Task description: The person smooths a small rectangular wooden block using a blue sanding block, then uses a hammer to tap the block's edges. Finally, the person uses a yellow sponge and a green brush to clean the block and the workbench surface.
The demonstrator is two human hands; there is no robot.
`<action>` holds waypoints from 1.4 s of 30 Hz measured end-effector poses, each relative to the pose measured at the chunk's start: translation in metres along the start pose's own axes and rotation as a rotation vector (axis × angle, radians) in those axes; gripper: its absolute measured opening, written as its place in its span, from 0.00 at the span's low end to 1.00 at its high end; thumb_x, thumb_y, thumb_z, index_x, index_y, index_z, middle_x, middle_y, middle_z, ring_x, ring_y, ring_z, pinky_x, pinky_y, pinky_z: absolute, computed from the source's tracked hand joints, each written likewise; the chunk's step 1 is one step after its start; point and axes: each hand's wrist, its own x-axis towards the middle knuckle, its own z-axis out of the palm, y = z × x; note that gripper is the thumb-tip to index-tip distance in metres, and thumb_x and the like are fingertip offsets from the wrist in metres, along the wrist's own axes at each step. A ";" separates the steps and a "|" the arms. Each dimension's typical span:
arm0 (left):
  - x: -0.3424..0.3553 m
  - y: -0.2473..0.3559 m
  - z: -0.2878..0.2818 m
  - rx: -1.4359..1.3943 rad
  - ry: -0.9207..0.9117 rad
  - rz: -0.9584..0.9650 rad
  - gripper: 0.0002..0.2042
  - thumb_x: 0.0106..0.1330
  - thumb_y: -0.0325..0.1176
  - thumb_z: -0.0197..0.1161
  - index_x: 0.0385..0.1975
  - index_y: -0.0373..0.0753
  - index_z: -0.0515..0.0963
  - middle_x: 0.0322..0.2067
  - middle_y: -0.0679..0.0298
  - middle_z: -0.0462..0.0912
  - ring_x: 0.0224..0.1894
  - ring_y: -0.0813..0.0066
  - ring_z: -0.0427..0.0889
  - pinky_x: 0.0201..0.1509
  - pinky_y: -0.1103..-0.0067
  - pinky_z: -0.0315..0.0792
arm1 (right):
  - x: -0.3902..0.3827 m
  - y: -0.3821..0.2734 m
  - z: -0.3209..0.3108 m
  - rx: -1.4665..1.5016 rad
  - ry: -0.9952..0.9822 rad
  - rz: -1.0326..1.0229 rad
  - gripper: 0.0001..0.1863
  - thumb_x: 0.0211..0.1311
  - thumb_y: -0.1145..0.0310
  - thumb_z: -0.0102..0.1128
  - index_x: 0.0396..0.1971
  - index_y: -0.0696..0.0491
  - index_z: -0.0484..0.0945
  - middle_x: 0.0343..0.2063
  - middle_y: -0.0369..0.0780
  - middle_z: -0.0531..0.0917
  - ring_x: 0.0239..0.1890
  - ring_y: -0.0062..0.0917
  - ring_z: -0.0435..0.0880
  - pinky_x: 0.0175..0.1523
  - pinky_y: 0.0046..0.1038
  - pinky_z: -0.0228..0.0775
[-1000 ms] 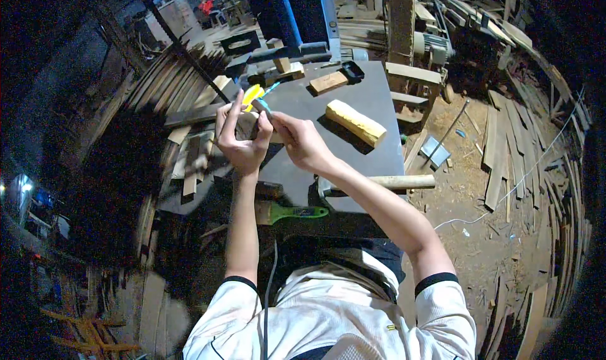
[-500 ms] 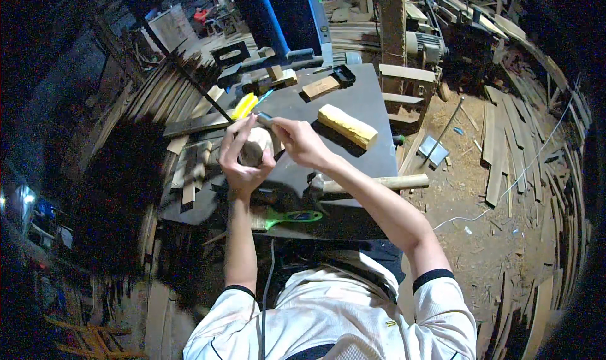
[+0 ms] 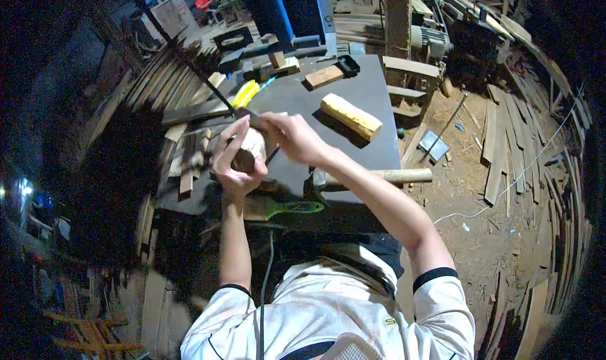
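My left hand (image 3: 237, 171) is closed around a short wooden block (image 3: 254, 143), pale on top, its dark end turned toward me. My right hand (image 3: 293, 136) is closed against the block's far right side, pinching a thin dark flat tool (image 3: 245, 112); its kind is not clear, since my fingers cover most of it. Below my hands, a brush with a green handle (image 3: 293, 208) lies near the table's front edge. Under my right forearm rests a hammer with a pale wooden handle (image 3: 407, 176); its head is partly in shadow.
On the grey table (image 3: 297, 101) lie a yellowish piece of wood (image 3: 351, 116), a yellow object (image 3: 245, 94) and a brown block (image 3: 324, 76). Wood strips (image 3: 189, 161) are at the left edge. A metal stand (image 3: 434, 147) is on the shavings-strewn floor, with planks (image 3: 499, 152) beyond.
My left hand and the wooden block have shifted slightly left and nearer me, and the block is tilted differently. The dark tool in my right hand now shows more, past the block's far end.
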 end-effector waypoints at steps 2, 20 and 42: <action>0.004 0.002 0.002 0.014 -0.034 0.007 0.29 0.48 0.34 0.62 0.55 0.34 0.79 0.50 0.48 0.81 0.51 0.55 0.83 0.58 0.66 0.75 | 0.004 0.019 -0.013 -0.113 -0.037 0.137 0.10 0.66 0.75 0.52 0.45 0.58 0.77 0.28 0.52 0.81 0.32 0.52 0.80 0.36 0.40 0.71; -0.026 0.011 -0.003 0.027 -0.169 0.001 0.35 0.45 0.31 0.67 0.60 0.36 0.74 0.55 0.48 0.78 0.53 0.51 0.82 0.56 0.66 0.78 | 0.005 0.016 -0.006 -0.163 -0.107 0.049 0.13 0.63 0.77 0.55 0.48 0.59 0.78 0.34 0.55 0.83 0.38 0.52 0.83 0.40 0.42 0.75; -0.075 0.017 0.004 -0.075 -0.247 -0.250 0.42 0.44 0.28 0.68 0.66 0.34 0.62 0.62 0.47 0.70 0.63 0.48 0.71 0.67 0.62 0.67 | 0.001 0.025 -0.005 -0.412 -0.311 0.223 0.17 0.57 0.72 0.60 0.49 0.51 0.76 0.34 0.52 0.85 0.38 0.51 0.84 0.42 0.46 0.78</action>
